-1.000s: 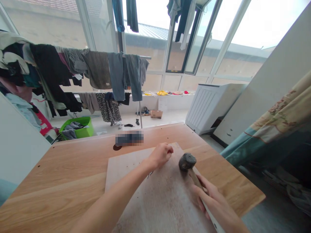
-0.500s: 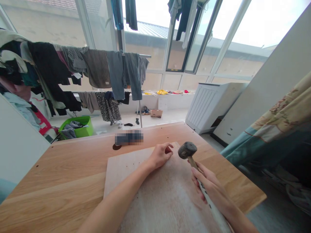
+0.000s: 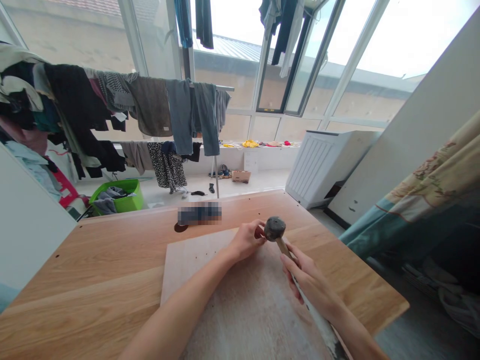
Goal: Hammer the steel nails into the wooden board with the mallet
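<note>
My right hand (image 3: 305, 272) is wrapped round the pale handle of a mallet (image 3: 275, 228) with a dark, blocky head. The mallet head is up beside the fingertips of my left hand (image 3: 245, 240). Those left fingers are curled into a pinch low over a pale wooden board (image 3: 225, 305); whatever is between them is too small or hidden to make out. Several small dark marks dot the board's surface. The board lies flat on a larger wood-grain tabletop (image 3: 105, 270), under both forearms.
A pixelated dark object (image 3: 199, 213) lies by a round hole near the tabletop's far edge. Beyond stand a laundry rack (image 3: 225, 89) hung with clothes, a green basin (image 3: 135, 195) and a white washing machine (image 3: 320, 160). A curtain (image 3: 412, 200) hangs at the right.
My right hand has brought the mallet left, so its head is now right at my left fingertips. The left hand and the board have hardly moved.
</note>
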The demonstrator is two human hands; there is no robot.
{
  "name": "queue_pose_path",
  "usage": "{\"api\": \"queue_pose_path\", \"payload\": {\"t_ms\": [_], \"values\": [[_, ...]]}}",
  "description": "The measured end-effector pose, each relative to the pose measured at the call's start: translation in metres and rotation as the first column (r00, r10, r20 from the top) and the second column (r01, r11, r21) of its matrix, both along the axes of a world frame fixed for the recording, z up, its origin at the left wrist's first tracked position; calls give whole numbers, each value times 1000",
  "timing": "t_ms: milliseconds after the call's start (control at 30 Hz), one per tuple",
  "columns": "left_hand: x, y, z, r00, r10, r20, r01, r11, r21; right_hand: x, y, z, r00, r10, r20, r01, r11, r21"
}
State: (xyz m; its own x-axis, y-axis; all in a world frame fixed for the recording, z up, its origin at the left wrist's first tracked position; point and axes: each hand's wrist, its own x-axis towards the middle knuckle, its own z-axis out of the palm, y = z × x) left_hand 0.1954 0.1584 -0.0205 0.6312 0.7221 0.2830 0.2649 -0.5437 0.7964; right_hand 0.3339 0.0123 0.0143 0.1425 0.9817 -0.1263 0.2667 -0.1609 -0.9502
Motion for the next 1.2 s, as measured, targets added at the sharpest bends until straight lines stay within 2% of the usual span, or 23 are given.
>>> {"api": "queue_pose_path", "payload": {"t_ms": [133,267,400,600,667,733,833,933,1033,1200], "values": [[-31,-4,27,989,-30,-148,48,991,125,2,-7,1,999,-46,-19,46,999,-9],[-65,-21,48,940,-70,-335,149,965,216,6,-14,-1,998,-67,-19,66,997,-36],[-70,-41,47,859,-25,-511,211,927,309,8,-18,-9,997,-75,-32,72,994,-87],[-62,-49,46,844,-41,-535,234,925,300,10,-21,-11,997,-55,-53,51,996,-77],[-62,-44,48,874,-66,-482,220,938,269,10,-21,-9,996,-67,-61,62,995,-76],[-59,-34,47,930,-86,-356,171,962,213,10,-19,-6,994,-79,-72,74,995,-68],[-48,-16,37,986,-41,-164,62,990,124,8,-15,-2,992,-86,-88,82,996,-43],[-36,-4,21,995,37,-87,-30,996,83,5,-12,2,990,-98,-97,96,995,-27],[-32,-1,8,997,70,-42,-67,996,61,4,-11,3,991,-96,-92,95,995,-16],[-33,-3,4,999,43,-13,-42,996,75,3,-8,0,992,-73,-102,72,997,-7]]}}
